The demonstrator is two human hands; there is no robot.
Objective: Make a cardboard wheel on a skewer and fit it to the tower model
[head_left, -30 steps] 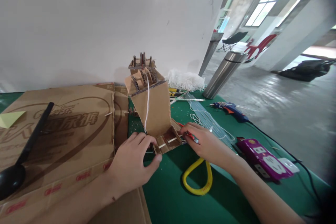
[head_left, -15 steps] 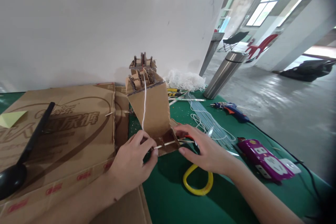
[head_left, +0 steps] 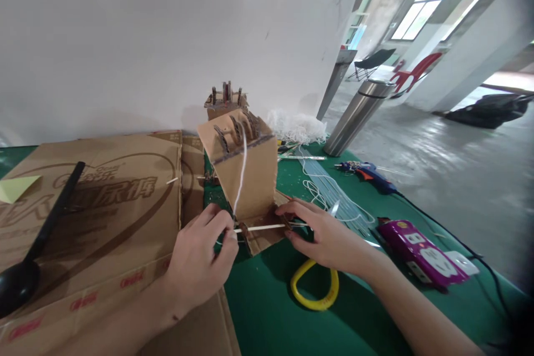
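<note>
A cardboard model (head_left: 250,178) stands tilted on the green table (head_left: 267,311). It has slotted wheels at its top and a white string (head_left: 241,175) running down its face. A thin wooden skewer (head_left: 261,227) passes sideways through its base. My left hand (head_left: 200,258) pinches the skewer's left end with thumb and fingers. My right hand (head_left: 325,233) grips the right side of the model's base, where the skewer comes out. A yellow loop (head_left: 315,289) lies under my right wrist.
A flattened cardboard box (head_left: 92,206) with a black ladle (head_left: 37,245) on it lies at the left. A second small cardboard piece (head_left: 225,101) stands behind the model. At the right are a steel flask (head_left: 354,117), a blue glue gun (head_left: 369,173), a purple power strip (head_left: 421,256) and tangled white string (head_left: 296,125).
My left hand has drawn the skewer's end out to the left. The model has tipped over to the right. My right hand has shifted slightly on the base.
</note>
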